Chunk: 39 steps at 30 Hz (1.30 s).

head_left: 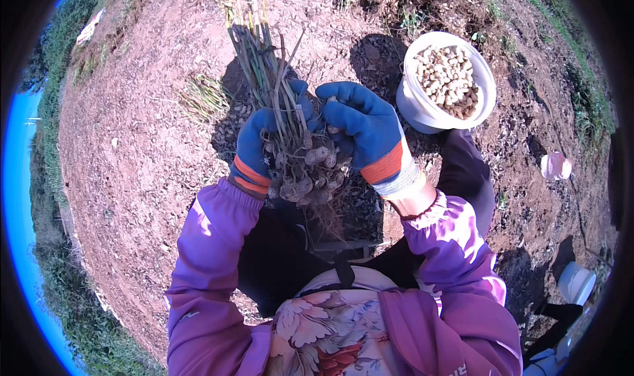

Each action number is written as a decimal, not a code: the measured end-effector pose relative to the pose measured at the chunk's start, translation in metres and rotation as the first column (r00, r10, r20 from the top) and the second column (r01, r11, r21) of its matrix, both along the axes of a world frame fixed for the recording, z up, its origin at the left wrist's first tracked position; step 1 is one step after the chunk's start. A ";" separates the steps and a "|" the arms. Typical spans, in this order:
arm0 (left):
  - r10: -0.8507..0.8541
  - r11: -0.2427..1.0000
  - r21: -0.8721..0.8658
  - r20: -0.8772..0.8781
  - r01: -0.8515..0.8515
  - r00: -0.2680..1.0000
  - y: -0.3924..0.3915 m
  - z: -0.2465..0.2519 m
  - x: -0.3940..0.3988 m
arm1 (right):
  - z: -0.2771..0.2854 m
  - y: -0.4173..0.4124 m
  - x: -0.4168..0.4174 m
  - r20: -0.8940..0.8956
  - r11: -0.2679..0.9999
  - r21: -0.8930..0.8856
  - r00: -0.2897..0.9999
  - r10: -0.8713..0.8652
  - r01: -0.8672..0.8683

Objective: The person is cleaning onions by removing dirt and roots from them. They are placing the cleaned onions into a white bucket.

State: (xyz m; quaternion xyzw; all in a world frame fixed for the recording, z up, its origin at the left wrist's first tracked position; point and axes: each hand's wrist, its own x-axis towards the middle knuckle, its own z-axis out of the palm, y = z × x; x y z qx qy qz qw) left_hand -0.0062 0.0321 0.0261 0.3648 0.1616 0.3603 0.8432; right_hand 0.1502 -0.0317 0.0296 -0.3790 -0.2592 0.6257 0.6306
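My left hand (255, 140), in a blue-coated work glove with an orange cuff, grips a bundle of uprooted peanut plants (262, 73) by the stems. The stems point away from me. Dirt-covered peanut pods (297, 188) and thin roots hang at the near end, above my lap. In a matching glove, my right hand (369, 125) is closed beside the bundle, with a peanut pod (334, 129) pinched at its curled fingertips. A white plastic bucket (415, 106) stands beyond it to the right, with many picked peanuts (446, 78) inside.
Uprooted plants (431, 4) lie heaped at the far right. A tuft of cut stems (204, 98) rests on dry soil (133, 143) at the left. Farther right are a small pinkish container (555, 166) and another white bucket (577, 283). My knee (465, 168) is close to the nearer bucket.
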 end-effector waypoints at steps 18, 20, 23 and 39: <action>0.012 0.989 -0.147 0.211 0.019 0.977 0.012 -0.019 0.017 | 0.005 0.022 0.015 -0.035 0.984 -0.121 0.990 -0.139 0.133; 0.037 0.996 -0.089 0.098 -0.029 0.994 0.011 -0.017 0.016 | -0.002 0.026 0.014 0.164 0.980 -0.022 0.968 -0.190 0.196; 0.127 0.936 -0.346 0.160 -0.065 0.979 0.013 -0.014 0.020 | -0.010 0.033 0.013 0.345 0.968 0.090 0.904 -0.252 0.235; 0.039 0.993 -0.122 0.260 -0.007 0.965 0.026 -0.018 -0.009 | -0.053 0.078 0.187 0.584 0.826 0.102 0.639 -0.502 0.555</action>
